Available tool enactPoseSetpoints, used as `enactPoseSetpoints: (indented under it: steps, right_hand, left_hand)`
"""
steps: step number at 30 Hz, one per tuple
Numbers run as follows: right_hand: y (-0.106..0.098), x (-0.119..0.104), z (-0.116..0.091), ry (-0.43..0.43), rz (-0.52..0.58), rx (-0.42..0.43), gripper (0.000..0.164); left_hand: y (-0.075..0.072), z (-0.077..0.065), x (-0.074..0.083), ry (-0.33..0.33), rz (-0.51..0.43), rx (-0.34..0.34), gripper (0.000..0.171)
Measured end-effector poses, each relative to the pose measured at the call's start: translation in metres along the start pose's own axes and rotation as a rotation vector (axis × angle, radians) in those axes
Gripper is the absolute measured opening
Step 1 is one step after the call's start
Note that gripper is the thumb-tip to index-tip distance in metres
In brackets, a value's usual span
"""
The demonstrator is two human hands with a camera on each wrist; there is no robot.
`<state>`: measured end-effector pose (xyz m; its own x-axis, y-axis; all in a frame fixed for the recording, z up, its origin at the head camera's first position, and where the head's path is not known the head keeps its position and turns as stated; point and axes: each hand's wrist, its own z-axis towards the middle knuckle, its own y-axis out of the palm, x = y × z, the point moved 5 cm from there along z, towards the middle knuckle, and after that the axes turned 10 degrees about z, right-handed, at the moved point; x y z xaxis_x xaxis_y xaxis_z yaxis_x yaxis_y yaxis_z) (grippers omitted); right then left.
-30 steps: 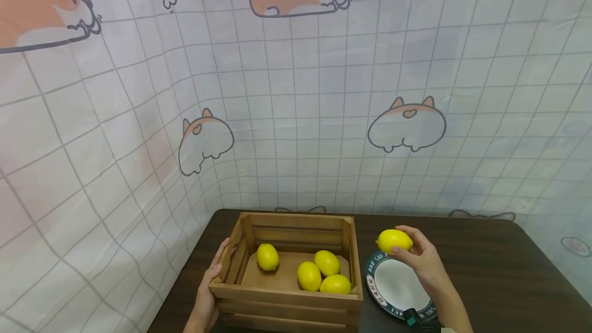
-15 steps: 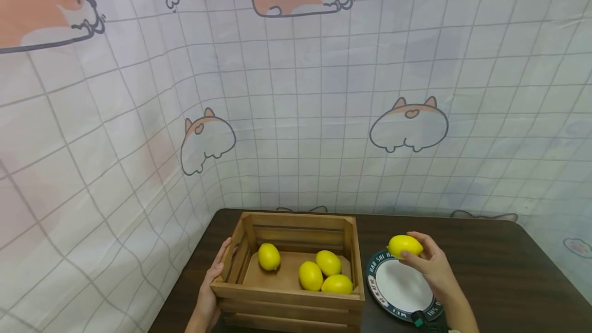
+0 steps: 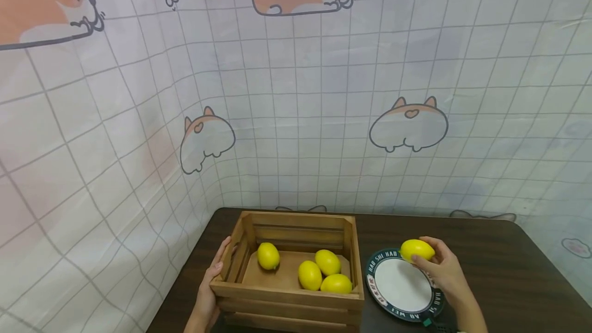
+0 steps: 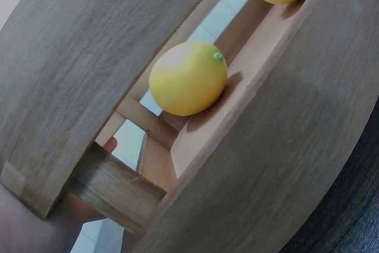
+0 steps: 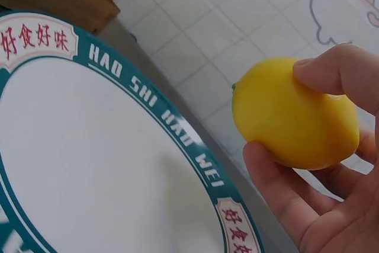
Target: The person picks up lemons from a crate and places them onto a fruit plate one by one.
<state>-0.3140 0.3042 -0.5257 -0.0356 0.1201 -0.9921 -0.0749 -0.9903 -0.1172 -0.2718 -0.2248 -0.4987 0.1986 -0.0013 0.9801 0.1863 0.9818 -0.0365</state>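
A yellow lemon is pinched between the thumb and fingers of my right hand. It is held over the back right rim of a white plate with a dark green lettered border. In the right wrist view the lemon shows its small green tip, and the plate has nothing on it. My left hand grips the left side of a slatted wooden crate. Several more lemons lie on the crate's floor, most of them at its right side. Part of the left hand is hidden behind the slats.
The crate and plate stand side by side on a dark wooden table. Behind and to the left hangs a white grid-patterned curtain with cartoon dogs. More of the table top extends to the right of the plate.
My right hand has moved right and slightly down with the lemon, from near the crate's side to the plate's far right rim. The left hand and crate have stayed in place.
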Motion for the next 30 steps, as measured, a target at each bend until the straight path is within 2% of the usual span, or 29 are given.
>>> enactPoseSetpoints:
  steps: [11, 20, 30]
  right_hand:
    - [-0.015, -0.002, -0.005, -0.006, -0.081, 0.033, 0.071]
    - [-0.027, 0.008, -0.005, -0.022, -0.188, 0.02, 0.07]
    - [-0.031, 0.02, -0.006, -0.007, -0.235, 0.021, 0.066]
  left_hand:
    - [0.0, 0.0, 0.001, 0.0, -0.015, -0.003, 0.061]
    - [0.0, -0.001, 0.0, -0.007, -0.011, -0.002, 0.06]
    - [0.0, -0.001, 0.001, -0.007, -0.01, -0.004, 0.057]
